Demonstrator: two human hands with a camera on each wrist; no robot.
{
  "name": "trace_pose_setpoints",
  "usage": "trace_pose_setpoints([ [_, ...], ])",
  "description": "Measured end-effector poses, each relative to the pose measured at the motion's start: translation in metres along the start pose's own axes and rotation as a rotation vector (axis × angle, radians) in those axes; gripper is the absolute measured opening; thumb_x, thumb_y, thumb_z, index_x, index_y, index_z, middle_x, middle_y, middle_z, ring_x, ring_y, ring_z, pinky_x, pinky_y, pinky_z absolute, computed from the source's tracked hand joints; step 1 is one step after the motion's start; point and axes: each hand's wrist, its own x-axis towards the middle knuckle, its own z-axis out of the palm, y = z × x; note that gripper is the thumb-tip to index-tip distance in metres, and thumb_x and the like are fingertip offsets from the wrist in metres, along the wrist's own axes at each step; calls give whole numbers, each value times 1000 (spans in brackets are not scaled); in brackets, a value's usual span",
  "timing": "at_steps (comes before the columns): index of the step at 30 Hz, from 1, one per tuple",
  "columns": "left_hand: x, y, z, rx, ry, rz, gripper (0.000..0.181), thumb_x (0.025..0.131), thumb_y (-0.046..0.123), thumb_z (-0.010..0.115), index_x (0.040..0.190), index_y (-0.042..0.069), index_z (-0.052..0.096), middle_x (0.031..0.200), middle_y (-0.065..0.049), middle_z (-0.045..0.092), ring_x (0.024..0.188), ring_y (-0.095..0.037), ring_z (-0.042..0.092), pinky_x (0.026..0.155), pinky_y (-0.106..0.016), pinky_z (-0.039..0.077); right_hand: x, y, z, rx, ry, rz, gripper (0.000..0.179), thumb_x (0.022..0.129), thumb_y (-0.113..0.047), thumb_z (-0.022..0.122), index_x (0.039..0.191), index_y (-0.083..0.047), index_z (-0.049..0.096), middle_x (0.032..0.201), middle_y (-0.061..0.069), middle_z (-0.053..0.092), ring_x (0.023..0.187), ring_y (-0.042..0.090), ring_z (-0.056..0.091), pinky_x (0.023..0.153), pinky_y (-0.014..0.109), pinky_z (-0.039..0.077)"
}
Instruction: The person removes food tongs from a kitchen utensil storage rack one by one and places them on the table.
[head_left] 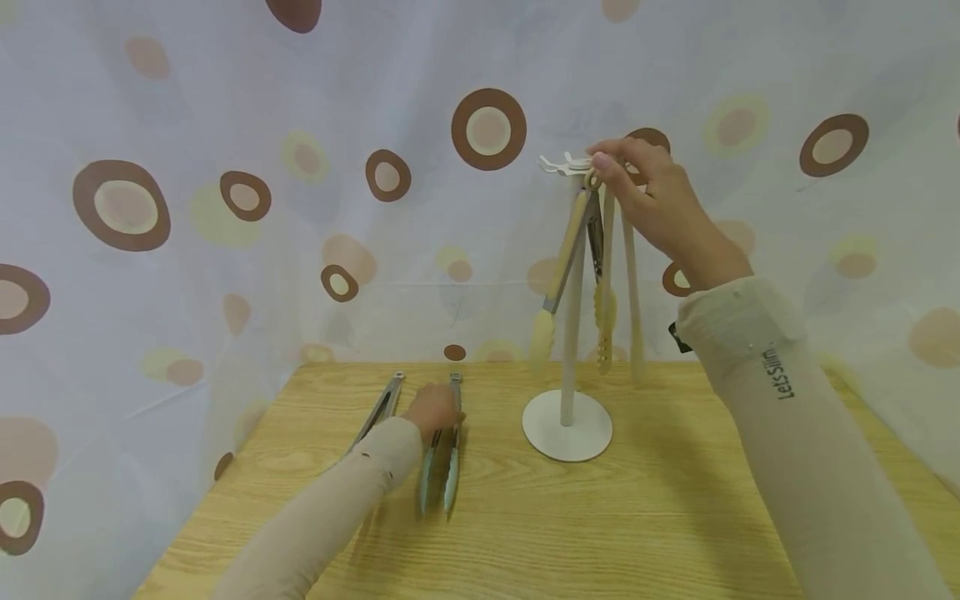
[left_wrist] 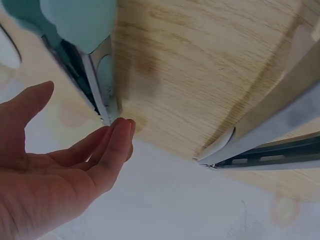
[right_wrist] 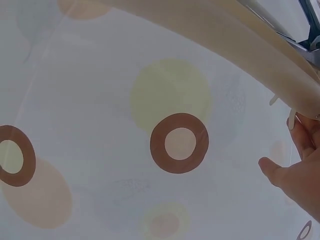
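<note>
My left hand (head_left: 433, 408) is over tongs with pale teal tips (head_left: 452, 475) lying on the table. In the left wrist view its thumb stands apart, and its fingertips (left_wrist: 122, 130) are at the far end of those tongs (left_wrist: 102, 75). A second pair of metal tongs (head_left: 384, 406) lies to the left. My right hand (head_left: 652, 187) is at the top of a white utensil stand (head_left: 572, 333), fingers touching a hook (right_wrist: 292, 119) and thumb apart from it. Tongs with yellow tips (head_left: 564, 258) hang there beside long beige utensils (head_left: 633, 292), whose kind I cannot tell.
The stand's round white base (head_left: 543, 429) rests on the wooden table (head_left: 525, 533), right of the teal-tipped tongs. More hooks (head_left: 555, 165) stick out at the stand's upper left. A patterned curtain (head_left: 412, 83) hangs behind the table.
</note>
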Motion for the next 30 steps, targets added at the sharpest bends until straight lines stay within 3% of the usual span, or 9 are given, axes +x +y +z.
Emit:
trace_pose_setpoints([
  [3, 1, 2, -4, -36, 16, 27, 39, 93, 19, 64, 58, 6, 56, 71, -7, 62, 70, -20, 62, 76, -35, 53, -1, 0, 0, -3, 3, -1, 45, 101, -43, 43, 134, -14, 54, 138, 7, 46, 124, 40, 48, 97, 57, 38],
  [6, 3, 4, -7, -92, 40, 56, 40, 96, 18, 60, 59, 1, 57, 60, -5, 54, 47, -11, 42, 60, -26, 47, -2, 0, 0, -9, 2, -11, 45, 102, -41, 42, 136, -14, 53, 140, 8, 45, 123, 43, 48, 95, 58, 38],
  [9, 2, 8, -12, -167, 87, 84, 33, 98, 16, 57, 79, -11, 65, 76, -16, 65, 47, -9, 37, 60, -27, 44, -1, 1, 1, -13, 1, -26, 44, 102, -39, 41, 136, -13, 52, 140, 9, 45, 123, 43, 48, 95, 59, 38],
  [12, 0, 13, -19, -235, 154, 119, 34, 98, 15, 55, 112, -15, 59, 96, -26, 67, 51, -10, 39, 63, -29, 44, -1, 1, 1, -18, 0, -31, 44, 103, -39, 41, 137, -13, 52, 140, 9, 44, 123, 43, 48, 95, 58, 38],
  [14, -2, 17, -23, -293, 187, 125, 33, 98, 14, 53, 115, -14, 56, 85, -24, 65, 47, -11, 36, 57, -29, 42, -1, 2, 1, -16, -2, -31, 44, 103, -39, 41, 137, -14, 52, 140, 9, 44, 123, 42, 48, 95, 59, 37],
  [16, -4, 20, -27, -335, 231, 129, 35, 98, 14, 53, 122, -12, 53, 87, -21, 65, 50, -12, 41, 57, -30, 44, -2, 2, 1, -16, -2, -34, 44, 103, -39, 41, 137, -14, 52, 140, 9, 45, 123, 42, 48, 95, 59, 37],
  [21, -8, 28, -38, -407, 317, 119, 32, 99, 16, 52, 118, -9, 55, 98, -18, 62, 74, -22, 57, 76, -39, 51, -3, 4, 1, -8, 1, -45, 43, 103, -37, 41, 138, -15, 52, 141, 8, 45, 124, 41, 47, 96, 58, 37],
  [25, -10, 33, -45, -489, 391, 113, 29, 99, 16, 52, 117, -6, 57, 99, -16, 62, 84, -27, 60, 76, -40, 51, -3, 3, 1, -5, 4, -48, 43, 103, -36, 41, 138, -14, 51, 141, 8, 44, 124, 41, 47, 97, 57, 37],
  [30, -14, 40, -54, -562, 465, 124, 28, 98, 15, 53, 118, -4, 58, 94, -14, 62, 83, -26, 60, 70, -37, 51, -3, 2, 1, 1, -6, -41, 44, 103, -38, 41, 139, -14, 50, 142, 8, 43, 126, 41, 45, 99, 58, 35],
])
